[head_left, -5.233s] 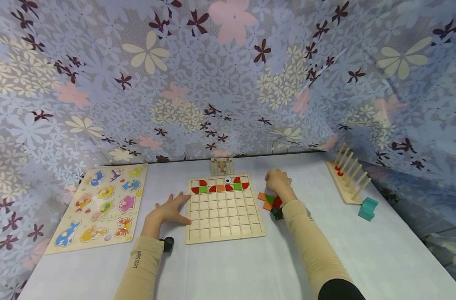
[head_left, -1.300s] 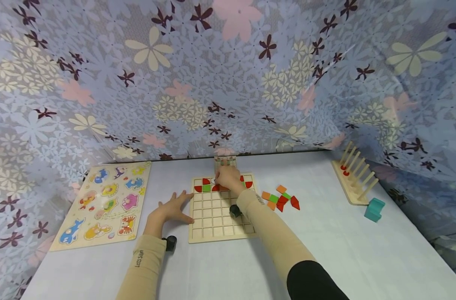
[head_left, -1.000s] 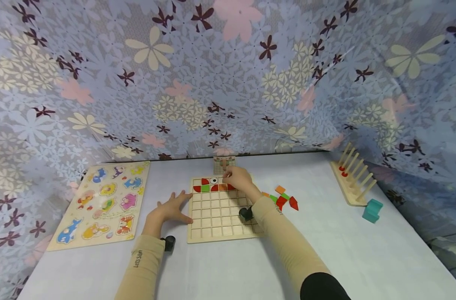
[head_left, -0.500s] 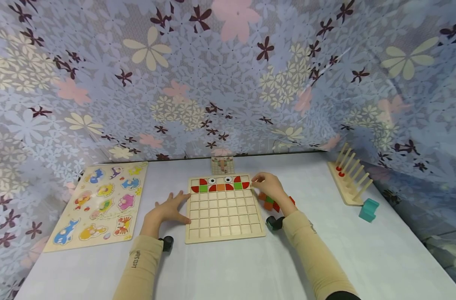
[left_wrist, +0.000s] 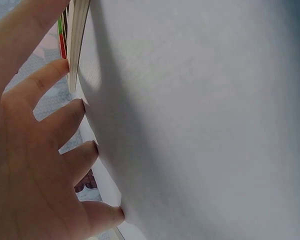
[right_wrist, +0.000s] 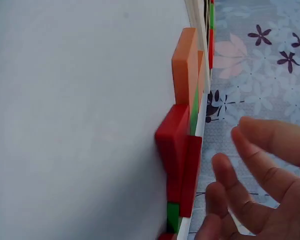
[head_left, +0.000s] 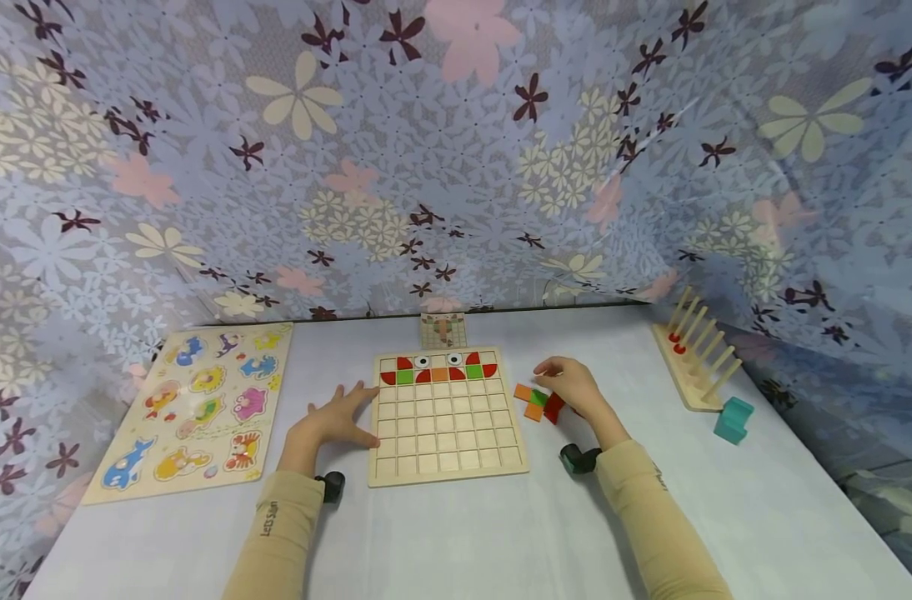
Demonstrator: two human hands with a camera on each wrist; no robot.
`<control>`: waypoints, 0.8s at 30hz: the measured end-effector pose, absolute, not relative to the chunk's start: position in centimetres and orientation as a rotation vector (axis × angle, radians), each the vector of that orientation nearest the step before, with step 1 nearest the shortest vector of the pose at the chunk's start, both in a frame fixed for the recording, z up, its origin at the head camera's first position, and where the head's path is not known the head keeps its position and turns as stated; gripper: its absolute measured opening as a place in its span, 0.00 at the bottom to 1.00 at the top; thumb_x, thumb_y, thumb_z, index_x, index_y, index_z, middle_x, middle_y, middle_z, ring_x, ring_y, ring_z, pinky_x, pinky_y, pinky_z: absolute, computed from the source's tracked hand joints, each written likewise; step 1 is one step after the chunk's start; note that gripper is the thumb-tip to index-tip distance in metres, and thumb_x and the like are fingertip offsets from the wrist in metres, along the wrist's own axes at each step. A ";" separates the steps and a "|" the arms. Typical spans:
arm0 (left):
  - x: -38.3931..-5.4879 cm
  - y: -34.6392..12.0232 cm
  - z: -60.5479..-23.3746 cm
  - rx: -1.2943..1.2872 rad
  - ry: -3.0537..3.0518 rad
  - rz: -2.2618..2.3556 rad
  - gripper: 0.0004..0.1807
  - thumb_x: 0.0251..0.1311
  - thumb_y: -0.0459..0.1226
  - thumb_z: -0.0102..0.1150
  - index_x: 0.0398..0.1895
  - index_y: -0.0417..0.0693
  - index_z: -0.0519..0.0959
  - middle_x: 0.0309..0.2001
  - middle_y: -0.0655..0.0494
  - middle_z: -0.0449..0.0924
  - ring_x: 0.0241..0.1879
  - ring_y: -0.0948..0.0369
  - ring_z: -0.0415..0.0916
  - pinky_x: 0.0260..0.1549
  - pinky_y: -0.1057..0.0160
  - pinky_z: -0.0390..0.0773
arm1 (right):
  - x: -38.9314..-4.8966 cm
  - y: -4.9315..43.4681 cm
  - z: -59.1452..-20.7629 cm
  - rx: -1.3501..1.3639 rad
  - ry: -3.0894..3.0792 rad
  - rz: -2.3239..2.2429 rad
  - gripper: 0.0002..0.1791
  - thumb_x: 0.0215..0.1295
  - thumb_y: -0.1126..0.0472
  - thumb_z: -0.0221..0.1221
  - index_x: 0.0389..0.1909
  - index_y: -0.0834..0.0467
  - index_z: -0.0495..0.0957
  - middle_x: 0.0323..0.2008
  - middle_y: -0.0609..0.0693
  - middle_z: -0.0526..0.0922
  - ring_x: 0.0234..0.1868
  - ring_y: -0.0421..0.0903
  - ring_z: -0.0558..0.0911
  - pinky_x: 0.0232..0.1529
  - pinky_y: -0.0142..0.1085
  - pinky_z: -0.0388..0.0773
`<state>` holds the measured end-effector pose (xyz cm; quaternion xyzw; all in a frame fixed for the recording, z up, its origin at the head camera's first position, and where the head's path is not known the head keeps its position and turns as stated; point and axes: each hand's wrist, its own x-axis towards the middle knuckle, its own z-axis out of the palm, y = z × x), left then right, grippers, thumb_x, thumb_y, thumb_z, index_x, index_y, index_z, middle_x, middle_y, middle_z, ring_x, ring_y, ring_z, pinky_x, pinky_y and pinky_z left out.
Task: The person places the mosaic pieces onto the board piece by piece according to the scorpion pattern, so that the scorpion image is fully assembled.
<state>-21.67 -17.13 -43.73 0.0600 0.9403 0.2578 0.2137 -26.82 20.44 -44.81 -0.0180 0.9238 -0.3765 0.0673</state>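
My left hand point(head_left: 341, 419) lies with spread fingers at the left edge of a wooden grid board point(head_left: 448, 433), thumb and index finger touching its rim. Along the board's far rows sit red quarter-round tiles, green tiles point(head_left: 404, 377), an orange tile point(head_left: 440, 375) and two eye tiles point(head_left: 422, 362). To the right of the board, my right hand point(head_left: 572, 385) hovers over loose tiles, its fingers bent loosely with nothing seen between them. Beneath it lie orange tiles point(head_left: 533, 412), a green tile point(head_left: 538, 398) and red tiles point(right_wrist: 175, 132); the hand hides some of them.
Behind the board stands a small pattern card point(head_left: 443, 330). An animal puzzle board point(head_left: 193, 408) lies at the left. A wooden peg rack point(head_left: 692, 358) with red beads and a teal block point(head_left: 734, 419) are at the right. Flowered cloth point(head_left: 456, 167) hangs behind the table.
A second eye tile now sits on the board, left of the first. My right hand has moved from over the board rightward to the loose tiles. The left hand stays at the edge.
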 end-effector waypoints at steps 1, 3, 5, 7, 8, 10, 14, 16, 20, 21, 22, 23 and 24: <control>-21.6 -17.1 -43.7 0.167 2.608 0.717 0.51 0.40 0.46 0.72 0.70 0.51 0.56 0.72 0.40 0.43 0.69 0.38 0.32 0.55 0.25 0.30 | -26.7 20.6 -44.9 -0.047 2.782 -1.123 0.12 0.61 0.59 0.57 0.43 0.62 0.78 0.43 0.59 0.78 0.46 0.55 0.74 0.47 0.47 0.72; -21.6 -17.1 -43.6 0.167 2.607 0.721 0.51 0.40 0.46 0.72 0.70 0.50 0.56 0.72 0.40 0.43 0.69 0.38 0.32 0.55 0.25 0.30 | -26.6 20.9 -45.0 -0.046 2.773 -1.095 0.12 0.61 0.60 0.57 0.43 0.62 0.78 0.43 0.59 0.78 0.45 0.54 0.74 0.47 0.47 0.73; -21.6 -17.1 -43.5 0.169 2.606 0.723 0.51 0.40 0.45 0.72 0.70 0.50 0.56 0.72 0.40 0.43 0.69 0.38 0.32 0.54 0.25 0.29 | -26.4 21.1 -45.1 -0.053 2.760 -1.069 0.12 0.60 0.62 0.58 0.43 0.63 0.78 0.42 0.59 0.78 0.43 0.53 0.75 0.45 0.45 0.74; -21.5 -17.1 -43.5 0.174 2.606 0.726 0.51 0.40 0.45 0.72 0.70 0.50 0.56 0.72 0.40 0.43 0.69 0.38 0.32 0.54 0.25 0.29 | -26.2 21.3 -45.0 -0.064 2.754 -1.042 0.12 0.59 0.63 0.58 0.43 0.63 0.78 0.41 0.59 0.78 0.42 0.53 0.75 0.42 0.43 0.75; -21.5 -17.1 -43.5 0.176 2.605 0.726 0.51 0.40 0.45 0.72 0.70 0.49 0.56 0.71 0.40 0.43 0.69 0.38 0.32 0.54 0.25 0.29 | -26.1 21.4 -45.0 -0.072 2.754 -1.030 0.12 0.59 0.64 0.58 0.43 0.63 0.78 0.41 0.59 0.78 0.42 0.52 0.75 0.41 0.42 0.75; -21.5 -17.1 -43.4 0.179 2.605 0.729 0.51 0.41 0.45 0.72 0.70 0.49 0.56 0.72 0.40 0.43 0.69 0.38 0.32 0.54 0.25 0.29 | -25.9 21.5 -44.8 -0.080 2.754 -1.014 0.12 0.58 0.66 0.58 0.43 0.63 0.78 0.41 0.59 0.78 0.42 0.53 0.75 0.40 0.42 0.75; -21.5 -17.0 -43.4 0.176 2.603 0.731 0.51 0.41 0.45 0.72 0.70 0.49 0.56 0.72 0.40 0.43 0.69 0.38 0.32 0.55 0.25 0.29 | -25.4 22.0 -44.5 -0.070 2.770 -0.987 0.13 0.56 0.68 0.58 0.44 0.64 0.78 0.42 0.60 0.79 0.44 0.55 0.76 0.41 0.45 0.75; -21.5 -17.0 -43.5 0.173 2.603 0.729 0.51 0.40 0.45 0.72 0.70 0.49 0.56 0.72 0.40 0.43 0.69 0.38 0.32 0.55 0.25 0.29 | -25.2 22.3 -44.4 -0.061 2.772 -0.973 0.13 0.56 0.69 0.58 0.44 0.63 0.78 0.43 0.60 0.79 0.44 0.55 0.77 0.42 0.45 0.75; -21.6 -17.0 -43.5 0.175 2.607 0.717 0.51 0.40 0.45 0.72 0.70 0.49 0.56 0.72 0.40 0.42 0.69 0.38 0.32 0.54 0.25 0.29 | -25.1 22.8 -44.5 -0.079 2.757 -0.944 0.14 0.55 0.68 0.60 0.44 0.63 0.79 0.41 0.59 0.78 0.40 0.53 0.76 0.39 0.42 0.74; -21.6 -17.0 -43.5 0.177 2.609 0.712 0.51 0.40 0.45 0.72 0.70 0.49 0.56 0.72 0.40 0.42 0.69 0.38 0.32 0.54 0.25 0.29 | -25.1 22.9 -44.5 -0.088 2.751 -0.934 0.15 0.55 0.67 0.60 0.45 0.63 0.79 0.40 0.59 0.78 0.39 0.52 0.76 0.37 0.41 0.74; -21.7 -17.1 -43.6 0.181 2.612 0.706 0.51 0.40 0.45 0.72 0.70 0.49 0.56 0.72 0.40 0.42 0.69 0.38 0.32 0.54 0.25 0.29 | -25.1 23.0 -44.6 -0.098 2.741 -0.930 0.15 0.55 0.66 0.61 0.45 0.63 0.79 0.39 0.58 0.78 0.36 0.51 0.75 0.34 0.39 0.74; -21.7 -17.1 -43.6 0.183 2.614 0.703 0.51 0.40 0.45 0.72 0.70 0.49 0.56 0.72 0.40 0.42 0.69 0.38 0.32 0.54 0.25 0.29 | -25.2 23.0 -44.6 -0.108 2.734 -0.922 0.16 0.55 0.65 0.61 0.46 0.63 0.79 0.38 0.58 0.77 0.34 0.49 0.74 0.32 0.38 0.73; -21.7 -17.1 -43.6 0.184 2.615 0.700 0.51 0.40 0.46 0.72 0.70 0.49 0.56 0.72 0.40 0.42 0.69 0.37 0.32 0.54 0.25 0.29 | -25.2 23.0 -44.6 -0.109 2.730 -0.911 0.16 0.55 0.64 0.62 0.46 0.62 0.79 0.37 0.57 0.77 0.32 0.48 0.73 0.30 0.36 0.72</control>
